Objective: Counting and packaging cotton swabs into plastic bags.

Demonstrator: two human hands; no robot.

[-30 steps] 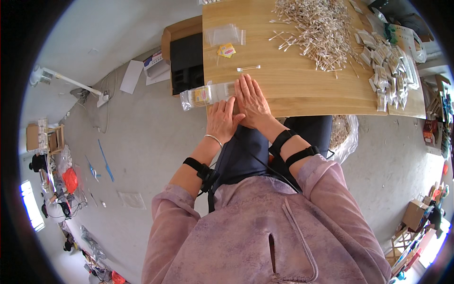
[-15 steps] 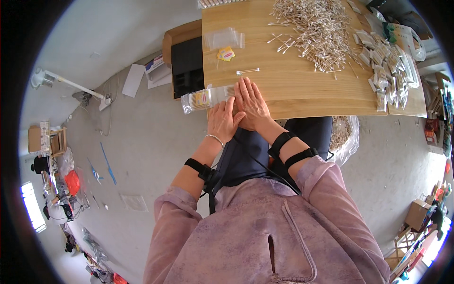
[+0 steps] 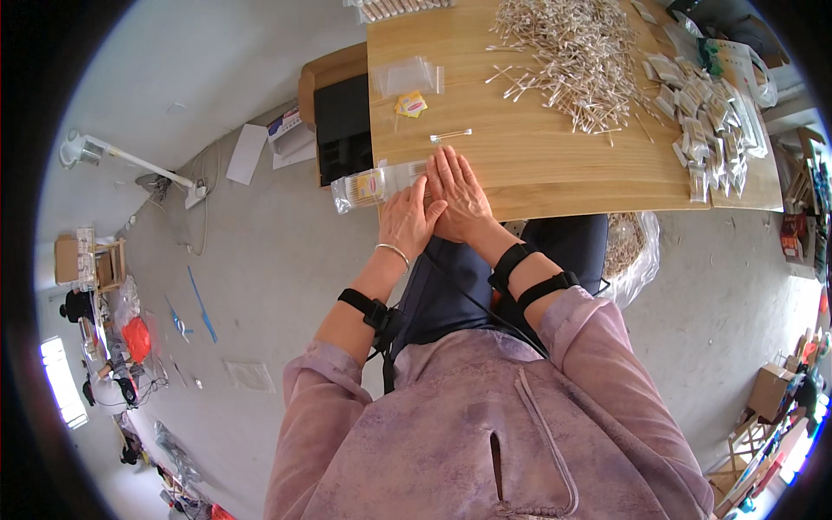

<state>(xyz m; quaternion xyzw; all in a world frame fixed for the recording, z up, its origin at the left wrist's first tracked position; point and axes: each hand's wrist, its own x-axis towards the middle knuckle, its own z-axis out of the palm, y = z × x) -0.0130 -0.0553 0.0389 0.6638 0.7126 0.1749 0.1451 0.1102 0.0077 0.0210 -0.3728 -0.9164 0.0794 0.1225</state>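
Both hands at the tabletop (image 3: 537, 178) near edge, by its near left corner. Right hand (image 3: 459, 195): palm down, fingers straight and side by side, laid flat over the right end of a long clear plastic pouch (image 3: 360, 188) holding pale-stick swabs and a yellow card. Left hand (image 3: 405, 218): fingertips at the pouch's near side, thumb spread out against the right hand; can't tell if it pinches the film. Pouch lies across the near left corner, left end overhanging the left edge. Just beyond the right fingertips: white-tipped cotton swabs (image 3: 451, 135), lying loose. Along the left edge, farther back: small yellow printed cards (image 3: 411, 104), then flat clear plastic bags (image 3: 407, 76). Far left corner: a row of filled clear packs (image 3: 403, 9). Big heap of white-tipped, pale-stick swabs (image 3: 568, 65) toward the far edge, right of middle. Filled clear swab packets (image 3: 706, 121) piled along the right edge. Brown cardboard box (image 3: 334, 59) with a black insert (image 3: 342, 126) sits beside the left edge, off the tabletop.
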